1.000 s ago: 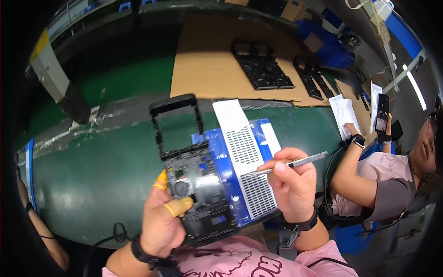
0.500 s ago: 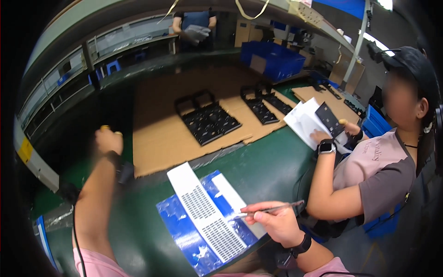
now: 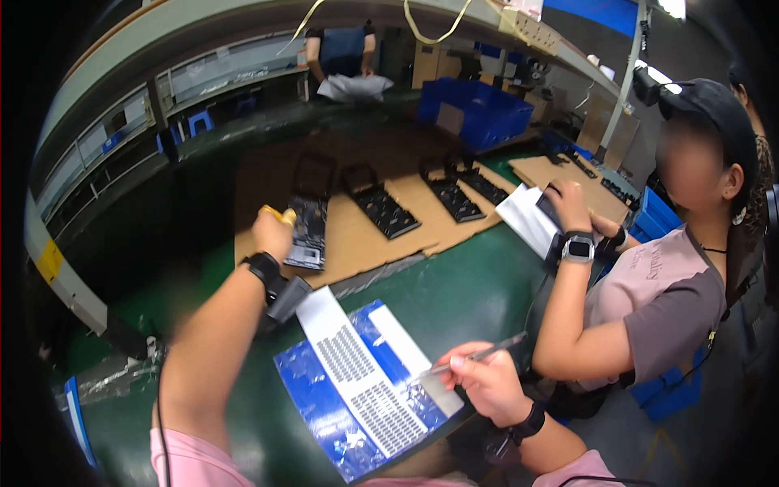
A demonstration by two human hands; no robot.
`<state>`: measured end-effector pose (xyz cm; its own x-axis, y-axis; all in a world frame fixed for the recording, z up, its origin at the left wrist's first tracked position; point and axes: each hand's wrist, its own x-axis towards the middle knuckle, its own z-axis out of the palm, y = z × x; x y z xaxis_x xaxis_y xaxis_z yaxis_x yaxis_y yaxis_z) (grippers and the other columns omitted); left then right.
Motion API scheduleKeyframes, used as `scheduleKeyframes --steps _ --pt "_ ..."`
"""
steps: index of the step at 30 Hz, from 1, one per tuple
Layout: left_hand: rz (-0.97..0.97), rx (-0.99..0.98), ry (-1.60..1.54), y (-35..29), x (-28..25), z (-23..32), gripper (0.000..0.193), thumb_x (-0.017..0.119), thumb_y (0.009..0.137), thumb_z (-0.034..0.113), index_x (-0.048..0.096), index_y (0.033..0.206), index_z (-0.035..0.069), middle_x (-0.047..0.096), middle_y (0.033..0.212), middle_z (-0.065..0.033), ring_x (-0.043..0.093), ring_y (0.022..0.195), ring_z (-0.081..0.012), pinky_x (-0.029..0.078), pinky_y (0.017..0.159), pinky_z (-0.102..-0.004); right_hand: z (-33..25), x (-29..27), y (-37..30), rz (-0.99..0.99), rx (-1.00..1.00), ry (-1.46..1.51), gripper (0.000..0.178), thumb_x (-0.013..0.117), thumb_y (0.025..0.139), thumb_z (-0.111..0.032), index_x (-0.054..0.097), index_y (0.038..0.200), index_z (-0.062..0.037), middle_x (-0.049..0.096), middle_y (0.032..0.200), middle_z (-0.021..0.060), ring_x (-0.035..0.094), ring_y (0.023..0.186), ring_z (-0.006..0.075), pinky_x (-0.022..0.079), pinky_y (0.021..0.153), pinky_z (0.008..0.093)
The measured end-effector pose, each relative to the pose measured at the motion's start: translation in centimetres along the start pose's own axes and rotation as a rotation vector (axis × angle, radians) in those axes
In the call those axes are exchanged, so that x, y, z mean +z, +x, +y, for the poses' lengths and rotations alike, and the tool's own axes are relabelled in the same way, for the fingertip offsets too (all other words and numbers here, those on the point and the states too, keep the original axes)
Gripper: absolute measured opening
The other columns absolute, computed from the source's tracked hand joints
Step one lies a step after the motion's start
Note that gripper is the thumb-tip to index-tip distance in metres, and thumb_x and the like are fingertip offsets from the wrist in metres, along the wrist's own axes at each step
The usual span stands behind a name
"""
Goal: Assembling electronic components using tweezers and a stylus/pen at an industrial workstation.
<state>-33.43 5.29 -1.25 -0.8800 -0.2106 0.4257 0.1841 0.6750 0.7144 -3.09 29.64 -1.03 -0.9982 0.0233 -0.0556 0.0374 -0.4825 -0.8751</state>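
My left hand, yellow covers on its fingertips, grips the left edge of a black perforated plastic panel with a loop-shaped end. That panel stands at the left of the cardboard, its near end by the cardboard's edge. In my right hand is a pair of thin tweezers, pinched between thumb and fingers. Their tips hover over the right side of a blue backing sheet. A white label sheet with rows of small dark labels lies across the blue sheet.
More black panels rest on the brown cardboard over the green table. At right a co-worker handles a dark part over white paper. A blue bin stands at the back; another person is beyond.
My left hand has moved right onto the cardboard and gripped a panel, now apart from the one beside it. The tweezers have risen slightly. The co-worker's hands have shifted over the paper.
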Motion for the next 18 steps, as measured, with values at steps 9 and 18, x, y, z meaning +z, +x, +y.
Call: scheduleKeyframes --steps 9,18 --pt "-0.288 -0.511 -1.089 -13.3 -15.9 1.5 0.017 0.049 0.086 0.009 0.048 0.103 0.004 0.057 0.085 -0.0043 0.058 0.073 -0.0120 0.050 0.067 -0.0273 2.6 5.2 3.6 -0.206 0.017 -0.200 0.013 0.060 0.080 -0.008 0.055 0.086 0.0019 0.059 0.075 0.0071 0.055 0.063 0.0095 0.044 0.055 0.0200" --pt "0.044 -0.566 -1.208 -26.8 -19.2 3.9 0.037 0.051 0.088 0.022 0.041 0.119 0.004 0.052 0.103 -0.0041 0.050 0.087 -0.0104 0.044 0.076 -0.0246 5.3 6.4 6.8 -0.151 0.078 -0.398 0.010 0.059 0.077 0.000 0.049 0.079 -0.0004 0.057 0.062 0.0076 0.054 0.051 0.0093 0.041 0.046 0.0177"
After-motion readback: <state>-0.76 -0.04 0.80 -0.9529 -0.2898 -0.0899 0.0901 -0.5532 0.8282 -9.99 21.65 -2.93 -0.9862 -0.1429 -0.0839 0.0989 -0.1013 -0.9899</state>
